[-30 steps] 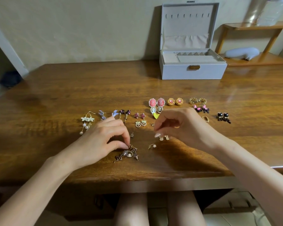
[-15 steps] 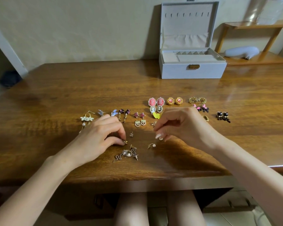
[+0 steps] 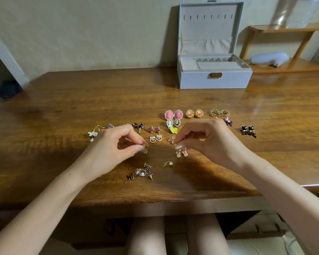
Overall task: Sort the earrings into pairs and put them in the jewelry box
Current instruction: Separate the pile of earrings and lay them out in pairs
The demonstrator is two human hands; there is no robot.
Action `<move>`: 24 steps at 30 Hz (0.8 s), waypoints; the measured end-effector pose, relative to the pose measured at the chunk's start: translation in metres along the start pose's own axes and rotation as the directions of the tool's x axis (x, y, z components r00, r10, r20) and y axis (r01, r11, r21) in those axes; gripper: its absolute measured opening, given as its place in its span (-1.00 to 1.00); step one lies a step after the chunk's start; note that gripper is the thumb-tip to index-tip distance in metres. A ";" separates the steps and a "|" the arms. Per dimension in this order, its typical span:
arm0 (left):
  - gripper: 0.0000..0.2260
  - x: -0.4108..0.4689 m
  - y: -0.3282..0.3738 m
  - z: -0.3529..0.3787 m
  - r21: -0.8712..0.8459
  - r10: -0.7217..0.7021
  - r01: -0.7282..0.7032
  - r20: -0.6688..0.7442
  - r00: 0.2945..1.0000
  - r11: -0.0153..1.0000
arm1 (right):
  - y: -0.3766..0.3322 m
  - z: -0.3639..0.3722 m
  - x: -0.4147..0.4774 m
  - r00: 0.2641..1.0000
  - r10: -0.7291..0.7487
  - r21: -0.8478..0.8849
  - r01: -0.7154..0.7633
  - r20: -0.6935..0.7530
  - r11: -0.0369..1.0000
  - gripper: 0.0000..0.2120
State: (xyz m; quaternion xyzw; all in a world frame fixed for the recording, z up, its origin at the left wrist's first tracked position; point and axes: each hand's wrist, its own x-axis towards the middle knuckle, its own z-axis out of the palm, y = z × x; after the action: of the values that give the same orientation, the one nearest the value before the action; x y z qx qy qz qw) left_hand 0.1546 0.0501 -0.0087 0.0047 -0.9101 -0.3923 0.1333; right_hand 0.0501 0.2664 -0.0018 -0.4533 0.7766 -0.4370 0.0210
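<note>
Earrings [image 3: 193, 113] sit mostly paired on the tabletop [image 3: 81, 100]. The left hand [image 3: 107, 150] pinches a gold earring [image 3: 145, 149]; the right hand [image 3: 210, 140] has an unclear hold. Best match shapes before releasing.

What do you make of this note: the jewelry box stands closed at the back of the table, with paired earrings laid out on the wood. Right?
Not quite: the head view shows the jewelry box open, its lid upright. The rest holds: it stands at the back of the table, and paired earrings lie on the wood.
</note>
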 end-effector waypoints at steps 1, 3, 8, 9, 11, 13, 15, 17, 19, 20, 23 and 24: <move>-0.90 0.000 0.003 0.002 -0.022 -0.003 0.004 0.016 1.000 1.000 | 0.000 -0.001 0.000 1.000 0.002 0.000 -0.002 -0.004 1.000 -0.92; -0.87 0.002 0.008 0.006 -0.045 0.008 -0.006 0.045 0.999 0.999 | 0.001 -0.002 -0.002 1.000 0.011 0.006 -0.010 -0.011 1.000 -0.91; -0.90 0.009 0.020 0.014 -0.055 0.044 -0.040 0.070 0.997 0.998 | 0.003 -0.011 -0.005 0.998 0.025 0.020 -0.024 -0.063 1.000 -0.82; -0.91 0.011 0.022 0.016 -0.065 0.040 -0.036 0.060 0.997 0.997 | 0.004 -0.015 -0.006 0.997 0.031 0.021 -0.030 -0.076 0.999 -0.80; -0.93 0.016 0.026 0.021 -0.080 0.035 -0.032 0.031 0.999 0.996 | 0.008 -0.021 -0.009 0.993 0.055 0.032 -0.051 -0.107 0.998 -0.84; -0.91 0.021 0.030 0.027 -0.102 0.033 -0.030 0.025 0.999 0.994 | 0.012 -0.027 -0.013 0.989 0.075 0.034 -0.072 -0.127 0.997 -0.91; -0.88 0.024 0.034 0.032 -0.113 0.037 -0.033 0.036 0.999 0.993 | 0.016 -0.033 -0.018 0.986 0.091 0.021 -0.089 -0.139 0.996 -0.88; -0.87 0.026 0.040 0.039 -0.096 0.057 -0.053 0.035 0.998 0.994 | 0.019 -0.039 -0.024 0.983 0.099 0.003 -0.100 -0.154 0.995 -0.85; -0.87 0.028 0.046 0.045 -0.093 0.080 -0.077 0.029 0.996 0.993 | 0.022 -0.045 -0.030 0.980 0.102 -0.025 -0.108 -0.169 0.994 -0.82; -0.86 0.030 0.049 0.048 -0.093 0.094 -0.091 0.030 0.995 0.992 | 0.024 -0.048 -0.033 0.978 0.104 -0.043 -0.113 -0.178 0.993 -0.80; -0.86 0.036 0.057 0.057 -0.057 0.145 -0.142 0.046 0.988 0.988 | 0.029 -0.058 -0.041 0.970 0.117 -0.107 -0.142 -0.214 0.984 -0.77; -0.90 0.038 0.059 0.061 -0.040 0.160 -0.158 0.056 0.986 0.987 | 0.031 -0.062 -0.044 0.966 0.127 -0.117 -0.156 -0.224 0.981 -0.78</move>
State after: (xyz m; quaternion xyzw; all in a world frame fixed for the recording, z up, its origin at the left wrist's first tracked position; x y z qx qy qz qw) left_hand 0.1086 0.1301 0.0032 -0.0818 -0.9040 -0.3965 0.1372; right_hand 0.0280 0.3456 -0.0014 -0.3467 0.8324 -0.4278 -0.0625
